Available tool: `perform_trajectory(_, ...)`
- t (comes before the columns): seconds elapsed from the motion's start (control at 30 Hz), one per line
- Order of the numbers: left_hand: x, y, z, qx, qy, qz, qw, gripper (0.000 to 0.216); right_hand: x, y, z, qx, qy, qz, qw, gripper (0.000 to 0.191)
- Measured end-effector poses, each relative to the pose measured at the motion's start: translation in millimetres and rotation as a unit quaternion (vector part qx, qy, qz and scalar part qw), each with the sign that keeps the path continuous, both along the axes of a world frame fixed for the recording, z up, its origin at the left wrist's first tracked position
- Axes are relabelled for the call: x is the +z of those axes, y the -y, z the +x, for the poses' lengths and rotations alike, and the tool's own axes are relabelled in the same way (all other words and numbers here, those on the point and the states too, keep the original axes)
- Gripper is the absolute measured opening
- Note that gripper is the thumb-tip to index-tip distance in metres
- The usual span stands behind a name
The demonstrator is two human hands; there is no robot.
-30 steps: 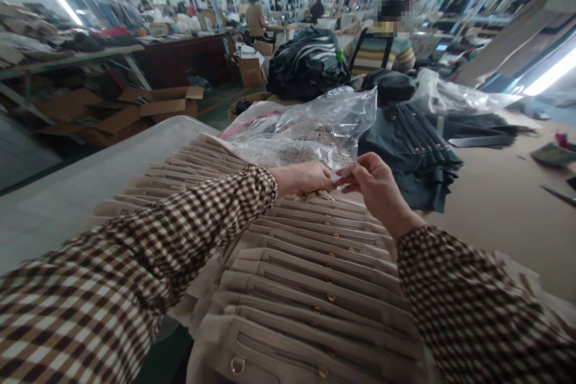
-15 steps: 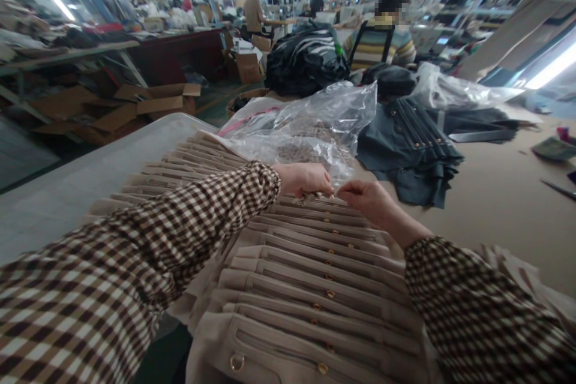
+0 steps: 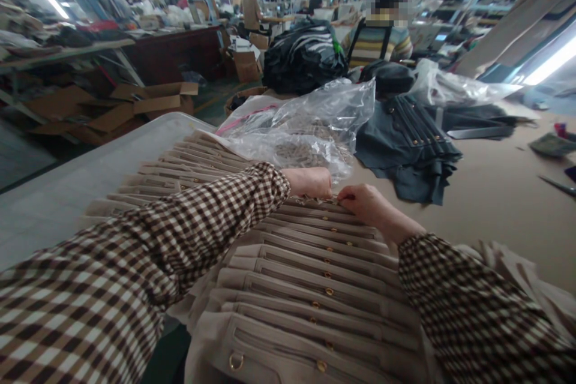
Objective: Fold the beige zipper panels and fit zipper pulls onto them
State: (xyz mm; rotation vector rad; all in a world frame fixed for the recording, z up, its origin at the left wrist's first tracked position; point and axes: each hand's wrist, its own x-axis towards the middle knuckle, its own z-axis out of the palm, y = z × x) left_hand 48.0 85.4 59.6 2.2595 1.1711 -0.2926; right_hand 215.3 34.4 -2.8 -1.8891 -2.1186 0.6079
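Overlapping beige fabric panels (image 3: 288, 288) lie in a long row, with zipper slots and small gold-coloured rings or pulls along them. Over the far part of this row, my left hand (image 3: 311, 182) is closed, knuckles up; small pieces seem to stick out below its fingers, too small to name. Close to its right, my right hand (image 3: 366, 203) is pinched, thumb against fingers, at the edge of a panel. What lies between those fingertips is too small to make out. A clear plastic bag (image 3: 335, 111) with small beige pieces inside lies just beyond both hands.
Dark panels (image 3: 405, 150) with gold fittings lie on the table (image 3: 495, 204) to the right. Scissors (image 3: 555, 185) and a small container (image 3: 552, 145) are at the right edge. A big dark pile (image 3: 306, 57) and a seated person (image 3: 382, 42) are beyond; open cardboard boxes (image 3: 153, 99) lie left.
My left hand has turned slightly, its fingers now lower and more hidden. My right hand remains pinched beside it, slightly lower. The view has shifted a little.
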Motion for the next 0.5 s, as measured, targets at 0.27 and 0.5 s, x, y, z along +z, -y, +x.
perform_trajectory(0.27,-1.0,3.9,1.9,0.005,-0.012,0.015,1.000,0.018,0.7,-2.1,-5.2,0.008,0.032,-0.013,0.999,0.018)
perform_trajectory(0.5,0.0,-1.6,-13.8,0.062,0.011,-0.015,0.998,0.016,5.5,-5.8,-6.5,0.014,0.000,-0.013,1.000,0.010)
